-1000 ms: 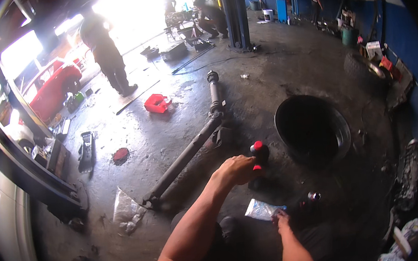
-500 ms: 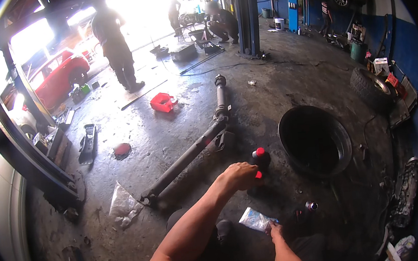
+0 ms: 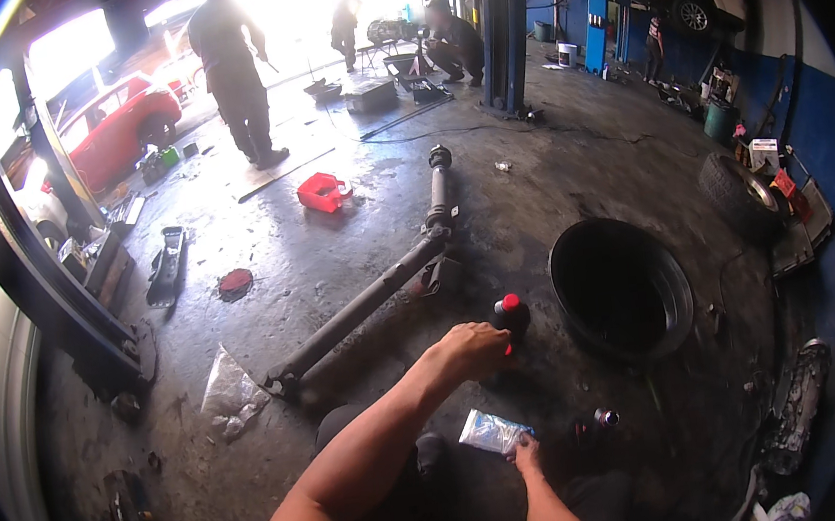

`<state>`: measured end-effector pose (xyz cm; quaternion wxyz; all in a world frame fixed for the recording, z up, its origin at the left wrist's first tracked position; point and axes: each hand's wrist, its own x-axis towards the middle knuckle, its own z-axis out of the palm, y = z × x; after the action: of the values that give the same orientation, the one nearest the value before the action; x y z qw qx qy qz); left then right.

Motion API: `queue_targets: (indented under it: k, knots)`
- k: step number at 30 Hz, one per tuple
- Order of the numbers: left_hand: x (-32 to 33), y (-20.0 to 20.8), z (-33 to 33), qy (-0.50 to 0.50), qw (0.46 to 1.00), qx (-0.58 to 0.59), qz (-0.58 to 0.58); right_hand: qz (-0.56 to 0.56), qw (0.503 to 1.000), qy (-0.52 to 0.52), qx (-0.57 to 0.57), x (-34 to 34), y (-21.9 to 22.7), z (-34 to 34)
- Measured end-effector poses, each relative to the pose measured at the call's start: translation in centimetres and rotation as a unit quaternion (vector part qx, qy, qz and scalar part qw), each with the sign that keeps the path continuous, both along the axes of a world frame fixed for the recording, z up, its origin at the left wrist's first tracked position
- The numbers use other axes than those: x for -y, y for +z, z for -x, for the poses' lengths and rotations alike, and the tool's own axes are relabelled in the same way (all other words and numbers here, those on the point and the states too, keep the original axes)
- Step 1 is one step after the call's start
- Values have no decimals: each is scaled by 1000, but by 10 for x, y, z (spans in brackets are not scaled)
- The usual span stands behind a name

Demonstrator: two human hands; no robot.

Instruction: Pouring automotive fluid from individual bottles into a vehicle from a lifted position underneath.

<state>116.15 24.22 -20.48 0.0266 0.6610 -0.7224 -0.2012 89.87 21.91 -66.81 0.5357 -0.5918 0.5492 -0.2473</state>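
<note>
My left hand [image 3: 476,346] is closed, its fingertips down on a small red cap [image 3: 509,350] mostly hidden by the hand. Just beyond it stands a dark bottle [image 3: 512,322] with another red cap. Lower down, my right hand [image 3: 527,453] grips the edge of a clear and white plastic packet [image 3: 492,431]. To the right of the packet a small metal-topped part [image 3: 607,417] rests on the floor. A long drive shaft [image 3: 367,306] lies bent at its joint, ahead and to the left of my left hand.
A large black basin [image 3: 684,310] sits to the right. A clear plastic bag [image 3: 229,394] lies left, by the shaft's near end. A red cut-open container [image 3: 324,192] is farther off. One person [image 3: 232,77] stands and another [image 3: 455,44] crouches beyond. A lift post [image 3: 504,36] rises there.
The view has shifted slightly, so the scene sits a little differently. Both hands keep their holds, with hardly any motion relative to the bottle and the packet.
</note>
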Motion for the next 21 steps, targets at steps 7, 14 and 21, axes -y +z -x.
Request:
queue_targets:
  k: [7,14,21]
  knots:
    - [-15,-3,-4,24,999,4,-29,-86,994,-6,-72,-3,15,-23]
    - [-5,2,8,4,999,3,-38,-11,994,-10,-104,14,-2,-1]
    - [-5,-3,7,18,997,19,-69,-18,996,-58,-69,7,-6,-23]
